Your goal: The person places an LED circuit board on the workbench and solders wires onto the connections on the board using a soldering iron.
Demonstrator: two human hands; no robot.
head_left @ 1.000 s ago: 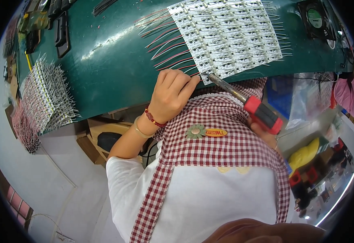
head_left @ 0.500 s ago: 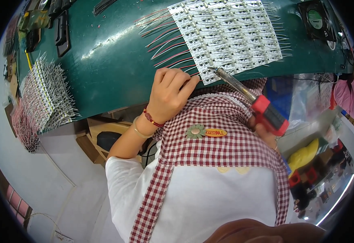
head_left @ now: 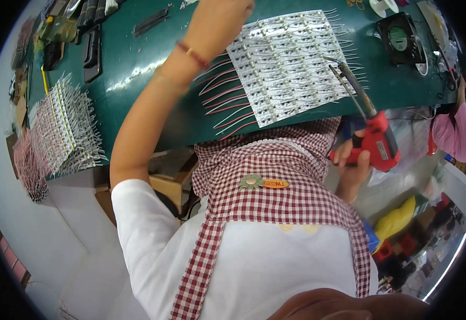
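Note:
A white panel of small circuit boards [head_left: 291, 64] lies on the green table, with red and white wires [head_left: 225, 101] sticking out along its left side. My left hand [head_left: 219, 24] is over the panel's far left corner, at the top edge of the view. Its fingers look curled together; what they hold, if anything, is hidden. In my right hand [head_left: 353, 160] is a red soldering gun [head_left: 382, 141], gripped by its handle. The gun's metal tip and thin feed tube point over the right part of the panel.
A stack of wired boards [head_left: 62, 128] hangs over the table's left edge. Behind it lie a black holder [head_left: 92, 53] and a bundle of dark strips [head_left: 152, 22]. A black square fan-like unit [head_left: 401, 38] and a white spool [head_left: 383, 6] sit at the far right.
My left hand has moved from the panel's near left corner to its far left corner. The soldering gun has shifted right and turned, its tip now farther from me. The panel appears slightly nearer.

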